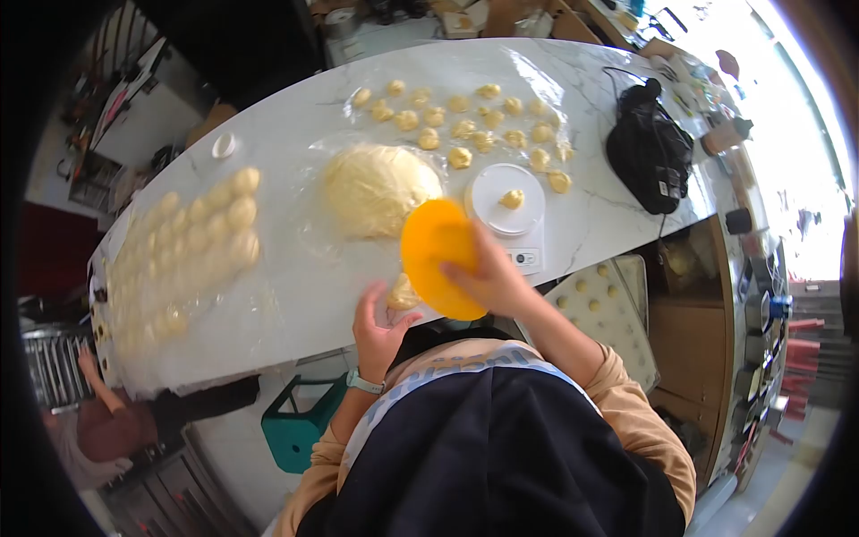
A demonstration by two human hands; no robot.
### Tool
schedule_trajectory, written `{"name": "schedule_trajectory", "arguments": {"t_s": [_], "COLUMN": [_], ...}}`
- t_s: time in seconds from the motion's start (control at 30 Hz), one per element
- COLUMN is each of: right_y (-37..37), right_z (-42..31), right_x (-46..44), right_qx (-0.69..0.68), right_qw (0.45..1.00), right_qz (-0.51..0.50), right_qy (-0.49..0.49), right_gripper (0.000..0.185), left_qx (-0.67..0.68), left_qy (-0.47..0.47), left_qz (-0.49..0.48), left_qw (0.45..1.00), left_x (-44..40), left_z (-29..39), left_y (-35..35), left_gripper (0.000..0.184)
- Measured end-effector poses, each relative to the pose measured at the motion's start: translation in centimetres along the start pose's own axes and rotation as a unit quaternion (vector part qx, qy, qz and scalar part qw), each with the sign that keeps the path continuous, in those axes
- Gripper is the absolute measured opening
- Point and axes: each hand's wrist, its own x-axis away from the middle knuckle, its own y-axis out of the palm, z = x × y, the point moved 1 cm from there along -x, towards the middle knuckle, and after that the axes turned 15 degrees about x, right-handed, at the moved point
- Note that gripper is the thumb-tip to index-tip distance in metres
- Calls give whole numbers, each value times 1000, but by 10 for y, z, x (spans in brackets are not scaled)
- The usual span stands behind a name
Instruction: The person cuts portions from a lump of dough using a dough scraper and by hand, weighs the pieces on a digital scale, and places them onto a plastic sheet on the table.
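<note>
My right hand [488, 273] grips a yellow scraper [437, 259], which is tilted over the table's near edge. Beside the scraper, my left hand [378, 324] has its thumb and fingers apart, next to a small dough piece [403, 294]. A large dough mass [376, 190] lies under clear plastic just beyond the scraper. To its right stands a white kitchen scale [526, 224] with one dough piece [512, 200] on its round plate. Several small dough pieces [463, 130] are scattered on plastic behind the scale.
Rows of dough balls [215, 228] lie under plastic on the left of the marble table [309, 309]. A black bag [649, 148] rests at the right. Below are a tray [617, 327] and a green stool [291, 430]. Another person [112, 425] is at lower left.
</note>
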Motion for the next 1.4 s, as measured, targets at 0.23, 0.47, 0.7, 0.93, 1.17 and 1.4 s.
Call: {"name": "schedule_trajectory", "arguments": {"t_s": [0.23,0.47,0.7,0.93,1.17,1.4], "right_y": [60,73,-10,-72,-99,-107], "right_z": [-53,25,49,46,55,70], "right_x": [-35,34,51,71,112,129], "right_qx": [296,91,-20,-90,-70,-72], "right_qw": [922,990,932,856,811,783], "right_qz": [-237,-102,361,506,574,607], "right_qy": [-72,-21,7,51,93,113], "right_gripper": [44,38,37,39,41,40], "left_qx": [74,277,588,174,-128,-244], "left_qy": [-49,-77,-312,6,170,82], "left_qz": [15,39,-18,-216,-102,-160], "left_qw": [996,957,746,961,972,953], "left_x": [12,11,-62,-147,-109,-50], "left_z": [-19,4,63,55,47,21], "left_y": [-4,-7,27,138,103,57], "left_gripper": [33,17,29,53,67,55]}}
